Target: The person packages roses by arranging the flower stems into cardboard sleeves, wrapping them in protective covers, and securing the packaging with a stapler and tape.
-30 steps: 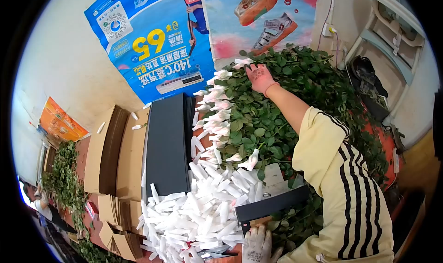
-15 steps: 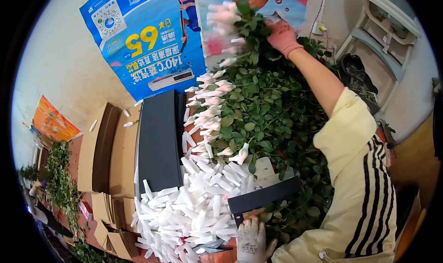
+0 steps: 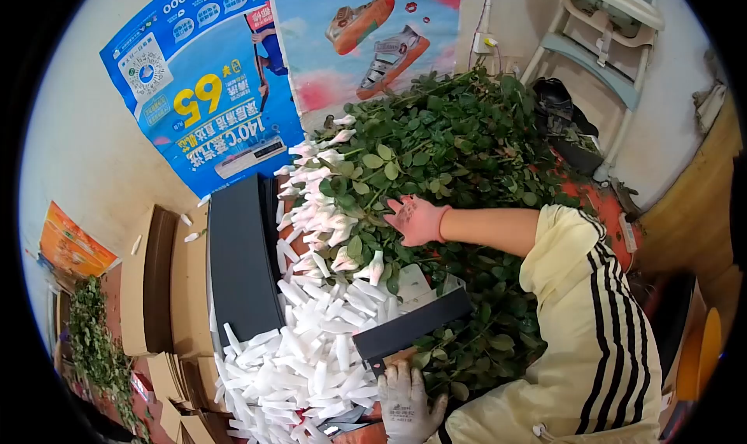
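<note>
Wrapped flowers point(image 3: 317, 210) appear finished above the black strip point(image 3: 412, 325), loose white sleeves point(image 3: 311, 358) remain unused left of it; right hand point(image 3: 418, 221) above it, fingers apart; left hand point(image 3: 406, 405) below it, grip undeterminable.

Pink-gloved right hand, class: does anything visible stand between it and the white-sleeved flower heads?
Yes, a little: a narrow band of green leaves lies between the right hand and the flower heads. No box or tool shows in that gap.

right glove point(image 3: 419, 221) pink | left glove point(image 3: 408, 407) off-white | sleeve point(image 3: 587, 327) cream, black-striped
</note>
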`<state>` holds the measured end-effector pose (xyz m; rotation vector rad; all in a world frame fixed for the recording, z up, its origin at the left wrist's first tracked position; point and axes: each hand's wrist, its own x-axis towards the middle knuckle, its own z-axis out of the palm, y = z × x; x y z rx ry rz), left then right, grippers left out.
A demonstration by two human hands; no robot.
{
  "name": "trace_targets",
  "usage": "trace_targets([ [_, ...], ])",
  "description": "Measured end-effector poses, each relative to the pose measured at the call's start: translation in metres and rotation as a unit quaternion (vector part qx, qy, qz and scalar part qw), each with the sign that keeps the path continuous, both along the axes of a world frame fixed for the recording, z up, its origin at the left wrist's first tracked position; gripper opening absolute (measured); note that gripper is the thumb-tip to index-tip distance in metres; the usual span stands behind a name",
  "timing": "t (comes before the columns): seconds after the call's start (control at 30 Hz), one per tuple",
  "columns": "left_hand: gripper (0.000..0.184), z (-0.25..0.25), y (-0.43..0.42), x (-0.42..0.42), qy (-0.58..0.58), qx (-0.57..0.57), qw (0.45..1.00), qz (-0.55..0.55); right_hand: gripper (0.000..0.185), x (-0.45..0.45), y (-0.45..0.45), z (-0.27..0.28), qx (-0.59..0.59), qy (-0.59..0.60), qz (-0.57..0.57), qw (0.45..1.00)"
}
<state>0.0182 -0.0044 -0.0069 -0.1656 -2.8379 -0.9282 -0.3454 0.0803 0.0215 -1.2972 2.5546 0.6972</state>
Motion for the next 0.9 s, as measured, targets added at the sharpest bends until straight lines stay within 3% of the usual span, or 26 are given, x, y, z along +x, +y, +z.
trace_targets([
  [0.1, 0.073, 0.009, -0.002, -0.002, -0.023, -0.07, 0.997, -0.014, 0.057, -0.005, 0.009, 0.017, -0.075, -0.009, 0.015, 0.997],
  [0.17, 0.071, 0.01, -0.002, -0.001, -0.018, -0.064, 0.998, -0.005, 0.037, -0.002, 0.003, 0.052, -0.153, -0.102, -0.019, 0.983],
  [0.23, 0.071, 0.013, -0.004, -0.006, -0.045, -0.049, 0.998, -0.014, 0.023, -0.015, -0.005, 0.059, -0.26, 0.043, 0.043, 0.964],
  [0.3, 0.07, 0.016, -0.004, -0.007, -0.045, -0.048, 0.998, -0.012, 0.022, -0.037, -0.015, 0.069, -0.341, 0.074, 0.021, 0.937],
  [0.43, 0.067, 0.025, -0.001, -0.005, -0.021, -0.065, 0.998, -0.003, 0.024, -0.093, -0.036, 0.023, -0.292, 0.127, 0.026, 0.948],
  [0.47, 0.067, 0.026, -0.003, -0.004, -0.018, -0.071, 0.997, -0.002, 0.024, -0.097, -0.045, 0.023, -0.276, 0.117, 0.044, 0.953],
  [0.53, 0.07, 0.029, -0.005, 0.003, 0.133, 0.003, 0.991, -0.015, 0.025, -0.095, -0.057, 0.019, -0.167, 0.118, -0.027, 0.979],
  [0.6, 0.071, 0.033, -0.007, 0.003, 0.145, 0.01, 0.989, -0.026, 0.025, -0.094, -0.06, 0.019, -0.131, 0.123, -0.042, 0.983],
  [0.67, 0.073, 0.04, -0.011, 0.004, 0.159, 0.019, 0.987, -0.031, 0.024, -0.099, -0.053, 0.03, -0.087, 0.107, 0.015, 0.99],
  [0.7, 0.072, 0.044, -0.014, 0.004, 0.166, 0.017, 0.985, -0.034, 0.024, -0.104, -0.045, 0.03, -0.167, 0.136, 0.05, 0.975],
  [0.77, 0.07, 0.054, -0.023, 0.006, 0.173, 0.014, 0.984, -0.04, 0.026, -0.095, -0.032, 0.073, -0.197, 0.191, 0.025, 0.961],
  [0.83, 0.065, 0.069, -0.031, 0.005, 0.128, 0.06, 0.988, -0.057, 0.028, -0.119, -0.013, 0.104, -0.367, 0.373, 0.076, 0.849],
  [0.9, 0.057, 0.078, -0.031, 0.001, 0.105, 0.035, 0.993, -0.037, 0.033, -0.13, 0.007, 0.152, -0.497, 0.258, 0.003, 0.828],
])
